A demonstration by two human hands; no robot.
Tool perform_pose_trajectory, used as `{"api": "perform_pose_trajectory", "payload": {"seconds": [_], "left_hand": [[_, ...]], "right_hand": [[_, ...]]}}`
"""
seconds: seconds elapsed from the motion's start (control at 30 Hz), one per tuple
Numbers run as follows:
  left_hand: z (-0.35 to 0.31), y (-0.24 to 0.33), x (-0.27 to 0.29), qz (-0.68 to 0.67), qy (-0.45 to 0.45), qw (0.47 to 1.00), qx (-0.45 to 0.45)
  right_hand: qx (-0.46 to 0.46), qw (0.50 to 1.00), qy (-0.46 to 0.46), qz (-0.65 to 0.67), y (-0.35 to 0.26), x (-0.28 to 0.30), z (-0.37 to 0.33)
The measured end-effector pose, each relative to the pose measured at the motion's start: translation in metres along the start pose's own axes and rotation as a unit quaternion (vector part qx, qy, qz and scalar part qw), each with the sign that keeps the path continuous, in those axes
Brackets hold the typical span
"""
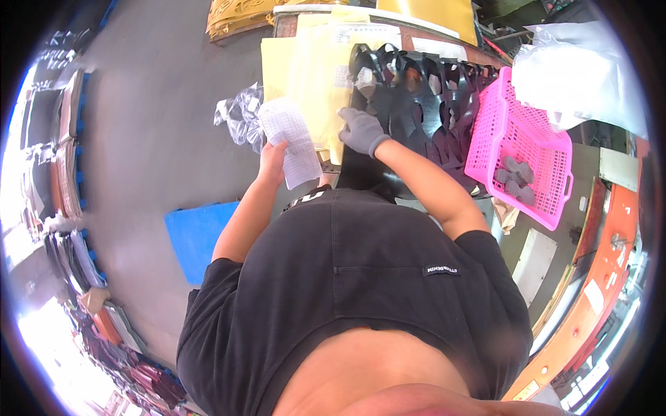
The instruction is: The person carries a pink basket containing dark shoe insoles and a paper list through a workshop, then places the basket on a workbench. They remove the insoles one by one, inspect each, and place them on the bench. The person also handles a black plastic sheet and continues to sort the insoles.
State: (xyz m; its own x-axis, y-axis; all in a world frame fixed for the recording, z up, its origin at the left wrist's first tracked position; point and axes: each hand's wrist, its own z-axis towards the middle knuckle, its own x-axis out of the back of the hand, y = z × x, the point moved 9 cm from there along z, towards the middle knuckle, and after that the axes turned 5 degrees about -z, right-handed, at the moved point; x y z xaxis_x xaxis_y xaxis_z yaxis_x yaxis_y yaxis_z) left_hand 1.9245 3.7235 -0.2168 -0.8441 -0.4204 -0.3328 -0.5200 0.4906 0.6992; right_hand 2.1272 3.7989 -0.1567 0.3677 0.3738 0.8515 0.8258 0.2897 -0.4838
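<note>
A white printed paper slip (291, 141) is pinched in the bare left hand (272, 158), fingers closed on its lower left edge. The slip is a long rectangle, its long axis running from upper left to lower right, the free end hanging down toward the person's chest. It sits above the grey floor (159, 118), just left of the desk (291, 24) edge.

The right hand (361, 130), in a grey glove, lies flat with fingers spread on a sheet of black cut-out pieces (423, 97), gripping nothing that can be seen. That sheet lies across the desk, partly over pale yellow envelopes (305, 69); one envelope carries a small white label near its top edge.

Right of the black sheet stands a pink plastic basket (555, 156), tilted, with a few grey pieces (517, 179) inside. Crumpled clear plastic wrap (239, 114) hangs at the desk's left edge. A blue pallet (195, 236) lies on the floor.
</note>
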Motion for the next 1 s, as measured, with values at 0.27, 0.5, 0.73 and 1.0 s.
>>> {"api": "perform_pose_trajectory", "payload": {"seconds": [0.27, 0.5, 0.73, 1.0], "left_hand": [[-0.028, 0.006, 0.057, -0.006, 0.070, 0.998, -0.009], [-0.031, -0.009, 0.052, -0.041, 0.045, 0.998, 0.029], [-0.017, 0.009, 0.001, 0.034, -0.020, 0.999, 0.002], [-0.011, -0.003, 0.030, 0.043, 0.009, 0.999, 0.027]], "right_hand": [[0.071, 0.942, -0.074, -0.321, 0.009, -0.039, 0.055], [0.077, 0.940, 0.018, -0.332, 0.015, -0.026, 0.048], [0.120, 0.914, -0.012, -0.387, 0.010, -0.017, 0.033], [0.157, 0.934, 0.106, -0.303, 0.016, 0.015, -0.006]]}}
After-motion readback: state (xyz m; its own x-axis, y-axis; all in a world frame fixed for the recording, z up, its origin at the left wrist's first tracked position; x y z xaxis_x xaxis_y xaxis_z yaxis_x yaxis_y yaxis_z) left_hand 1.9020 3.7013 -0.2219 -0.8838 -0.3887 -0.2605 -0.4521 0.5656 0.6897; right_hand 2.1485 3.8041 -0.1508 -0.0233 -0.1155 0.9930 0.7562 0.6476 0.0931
